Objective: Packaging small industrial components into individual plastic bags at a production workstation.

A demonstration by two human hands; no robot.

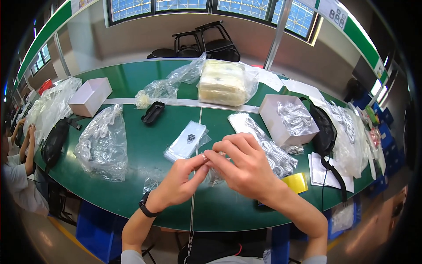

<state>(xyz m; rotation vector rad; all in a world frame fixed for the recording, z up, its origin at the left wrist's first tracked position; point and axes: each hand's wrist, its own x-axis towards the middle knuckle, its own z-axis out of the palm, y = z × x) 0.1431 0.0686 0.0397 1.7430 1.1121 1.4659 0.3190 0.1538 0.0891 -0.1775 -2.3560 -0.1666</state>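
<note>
Both left hand [182, 180] and right hand [248, 169] mid-frame, fingers narrow, tips together, cannot tell if holding; flat clear bags [179, 143] just above, on worktop [220, 209].

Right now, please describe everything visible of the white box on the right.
The white box looks like cardboard, with plain walls and an open top. Clear bags, seemingly of white cable, fill much of it. It stands on the green table; a black bag lies close on its right, contact unclear.
</note>
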